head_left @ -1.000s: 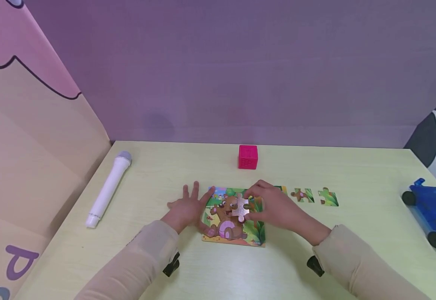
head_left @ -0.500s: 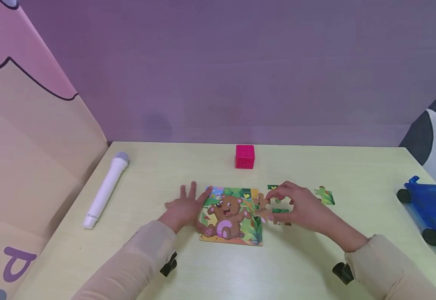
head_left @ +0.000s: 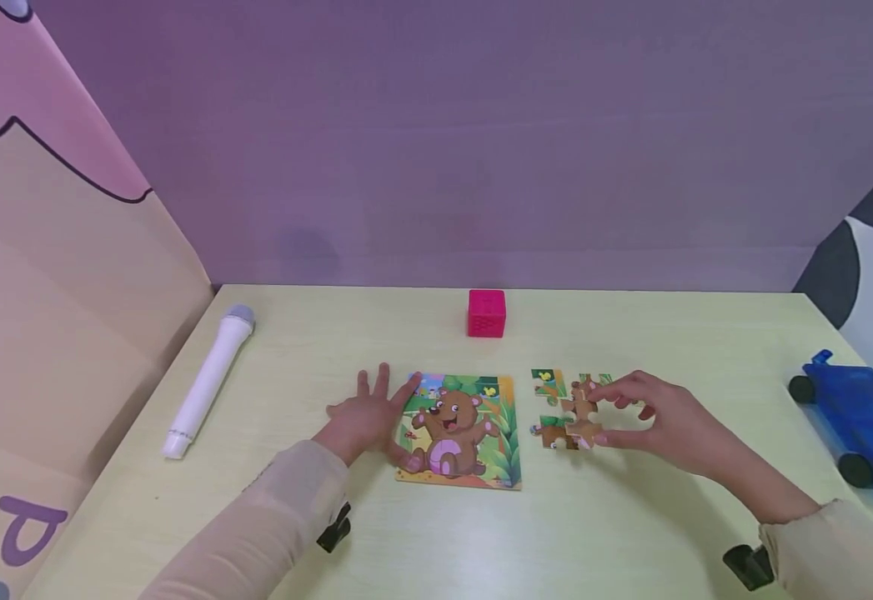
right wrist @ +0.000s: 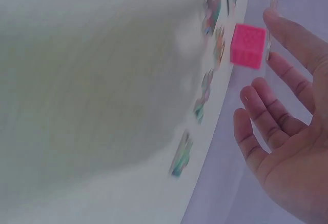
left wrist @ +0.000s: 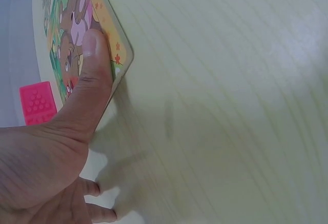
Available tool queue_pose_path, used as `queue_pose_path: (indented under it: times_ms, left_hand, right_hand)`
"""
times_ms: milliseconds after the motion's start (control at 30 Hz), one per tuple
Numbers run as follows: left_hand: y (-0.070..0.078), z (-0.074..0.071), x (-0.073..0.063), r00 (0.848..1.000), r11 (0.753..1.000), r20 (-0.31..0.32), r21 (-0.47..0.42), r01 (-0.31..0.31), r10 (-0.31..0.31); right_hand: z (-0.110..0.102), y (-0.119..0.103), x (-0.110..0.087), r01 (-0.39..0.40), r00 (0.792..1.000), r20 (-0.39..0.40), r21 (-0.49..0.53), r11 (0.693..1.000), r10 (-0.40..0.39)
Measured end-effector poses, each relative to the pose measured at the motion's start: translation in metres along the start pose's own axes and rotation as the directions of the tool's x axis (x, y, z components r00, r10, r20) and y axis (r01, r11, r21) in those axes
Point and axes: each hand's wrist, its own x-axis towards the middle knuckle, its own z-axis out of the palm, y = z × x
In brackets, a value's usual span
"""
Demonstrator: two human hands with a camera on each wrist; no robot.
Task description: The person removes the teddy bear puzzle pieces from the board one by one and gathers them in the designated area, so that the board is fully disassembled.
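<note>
My left hand [head_left: 364,423] rests with spread fingers at the left edge of a square bear picture board [head_left: 507,479]. In the left wrist view its thumb [left wrist: 95,75] lies flat on a corner of that board. Thumb and index finger of my right hand [head_left: 661,421] pinch a brown puzzle piece [head_left: 580,410] by its edges, over several loose pieces to the right of the board. Seen from the right wrist, this piece [right wrist: 271,24] is nearly edge-on, and the other fingers are loosely bent. One loose piece [head_left: 549,383] shows a yellow bird; another [head_left: 552,433] is partly covered.
Behind the board stands a pink cube [head_left: 486,313]. A white toy microphone [head_left: 209,382] lies along the table's left side, and a blue toy car [head_left: 864,425] is at the right edge. Purple and pink panels [head_left: 481,150] rise behind and beside the table.
Pinching the puzzle piece, my right hand has moved right, from over the board to above the loose pieces. My left hand stays on the board, whose right half is now uncovered.
</note>
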Motion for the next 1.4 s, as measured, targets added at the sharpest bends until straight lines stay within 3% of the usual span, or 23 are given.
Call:
queue_pose_path:
  times_ms: [233, 467, 900, 1167, 1400]
  left_hand:
    - [0.001, -0.001, -0.001, 1.000, 1.000, 0.005, -0.008, 0.004, -0.004]
    - [0.001, 0.000, 0.000, 1.000, 1.000, 0.001, -0.012, 0.004, -0.004]
    - [0.001, -0.001, 0.001, 1.000, 1.000, 0.008, -0.022, 0.019, -0.019]
    - [0.000, 0.000, 0.002, 1.000, 1.000, 0.008, -0.019, 0.017, -0.017]
    - [0.001, 0.000, 0.002, 1.000, 1.000, 0.014, -0.025, 0.014, -0.014]
  right_hand:
    - [-0.001, 0.024, -0.015, -0.042, 0.999, 0.007, -0.041, 0.998, 0.042]
    - [0.001, 0.041, -0.021, -0.114, 0.991, 0.062, -0.073, 0.991, 0.119]
    - [0.006, 0.055, -0.024, -0.097, 0.993, 0.056, -0.107, 0.990, 0.103]
    - [0.006, 0.053, -0.022, -0.071, 0.995, 0.063, -0.128, 0.989, 0.080]
    - [0.003, 0.035, -0.012, -0.101, 0.994, 0.021, -0.101, 0.990, 0.104]
